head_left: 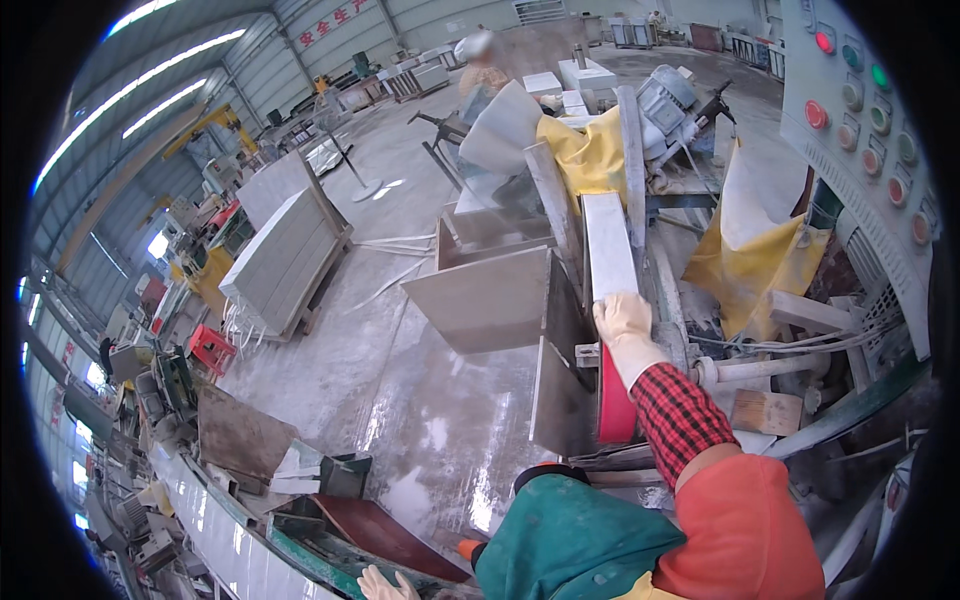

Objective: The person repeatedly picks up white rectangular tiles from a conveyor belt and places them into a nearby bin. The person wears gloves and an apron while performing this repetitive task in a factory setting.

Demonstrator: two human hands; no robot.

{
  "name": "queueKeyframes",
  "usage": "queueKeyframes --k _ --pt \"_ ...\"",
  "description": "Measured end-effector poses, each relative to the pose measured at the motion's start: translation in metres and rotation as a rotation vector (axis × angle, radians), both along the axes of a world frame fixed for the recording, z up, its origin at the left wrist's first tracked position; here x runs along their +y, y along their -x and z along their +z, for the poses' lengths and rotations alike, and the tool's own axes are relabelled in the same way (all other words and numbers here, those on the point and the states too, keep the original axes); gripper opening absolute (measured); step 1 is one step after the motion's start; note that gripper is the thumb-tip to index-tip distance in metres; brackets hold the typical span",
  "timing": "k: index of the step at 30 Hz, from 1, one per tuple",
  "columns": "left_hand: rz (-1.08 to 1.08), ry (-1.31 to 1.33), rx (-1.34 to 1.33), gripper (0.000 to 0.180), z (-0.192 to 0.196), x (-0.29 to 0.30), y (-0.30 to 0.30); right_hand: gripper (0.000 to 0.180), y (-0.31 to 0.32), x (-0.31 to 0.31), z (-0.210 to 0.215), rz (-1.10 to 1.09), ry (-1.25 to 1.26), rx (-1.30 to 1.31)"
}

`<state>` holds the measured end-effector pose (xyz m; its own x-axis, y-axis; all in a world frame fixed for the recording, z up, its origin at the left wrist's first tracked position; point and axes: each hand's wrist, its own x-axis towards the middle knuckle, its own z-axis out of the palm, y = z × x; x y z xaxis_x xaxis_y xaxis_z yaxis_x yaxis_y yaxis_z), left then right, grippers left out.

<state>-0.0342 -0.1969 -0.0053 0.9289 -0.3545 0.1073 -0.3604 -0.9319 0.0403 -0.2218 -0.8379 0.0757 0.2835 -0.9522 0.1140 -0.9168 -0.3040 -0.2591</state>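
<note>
My right hand (625, 318), in a cream glove, is closed over the near end of a long white stone slab (610, 245). The slab lies lengthwise on a narrow feed track with a red belt (617, 405), and its far end reaches a yellow curtain (590, 155). A red-and-black checked cuff covers that wrist. At the bottom edge my left hand (388, 584), also gloved, has its fingers apart and appears to hold nothing. It is nearest to a green machine frame (315, 562) and a reddish-brown board (385, 535). Part of this hand is cut off by the frame edge.
A control panel (860, 130) with lit buttons stands at the upper right. Grey upright boards (490, 295) flank the track on its left. Beyond the curtain, another person (482, 75) stands near white blocks. Stacked pale slabs (285, 255) and a red stool (210, 348) are at left.
</note>
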Motion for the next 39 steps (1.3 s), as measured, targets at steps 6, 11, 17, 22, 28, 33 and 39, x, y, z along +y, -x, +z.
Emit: queueKeyframes --k 6,11,17,22,28,33,39 --pt "-0.058 0.03 -0.025 0.061 -0.009 -0.001 -0.004 0.027 0.004 -0.079 -0.052 0.049 -0.105 0.411" --pt "-0.006 0.005 -0.017 0.06 -0.012 0.01 0.0 0.039 0.002 -0.062 -0.058 0.081 -0.128 0.208" --pt "-0.039 0.003 -0.04 0.057 -0.01 0.003 -0.004 0.038 0.016 -0.029 -0.018 0.054 -0.086 0.179" --pt "-0.061 0.022 -0.032 0.056 -0.008 0.0 -0.006 0.039 0.018 -0.028 -0.021 0.041 -0.119 0.163" --pt "-0.061 0.042 -0.064 0.055 -0.018 0.006 -0.008 0.043 0.015 -0.021 0.003 0.026 -0.145 0.175" --pt "-0.068 0.044 -0.059 0.053 -0.015 0.004 -0.007 0.06 0.014 -0.016 -0.001 0.011 0.075 0.018" --pt "-0.057 0.04 -0.043 0.054 -0.016 0.005 -0.007 0.059 -0.007 -0.012 -0.048 -0.027 0.31 0.066"
